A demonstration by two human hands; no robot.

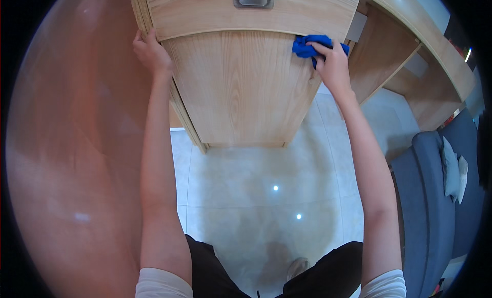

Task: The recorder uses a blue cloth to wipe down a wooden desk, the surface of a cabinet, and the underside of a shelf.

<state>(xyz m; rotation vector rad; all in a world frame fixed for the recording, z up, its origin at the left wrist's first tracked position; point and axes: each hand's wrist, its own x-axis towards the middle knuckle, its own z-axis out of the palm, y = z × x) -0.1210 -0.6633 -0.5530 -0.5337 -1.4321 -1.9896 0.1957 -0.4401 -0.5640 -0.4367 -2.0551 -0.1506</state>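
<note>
In front of me stands a light wooden cabinet, with a drawer front (215, 15) above a plain wood-grained door (234, 82). A recessed metal pull (253, 0) is set in the drawer front. My right hand (333, 65) grips a crumpled blue cloth (313, 44) and presses it at the door's upper right corner, just under the drawer front. The cloth partly covers that corner. At the cabinet's left side edge (142, 15), my left hand (153, 54) holds on with its fingers curled around the wood.
A large reddish-brown glossy surface (77, 144) fills the left side. Open wooden shelving (388, 48) stands at the upper right. A blue-grey sofa (426, 205) with light cushions (450, 167) is at the right. Pale floor tiles (261, 175) lie below, reflecting lights.
</note>
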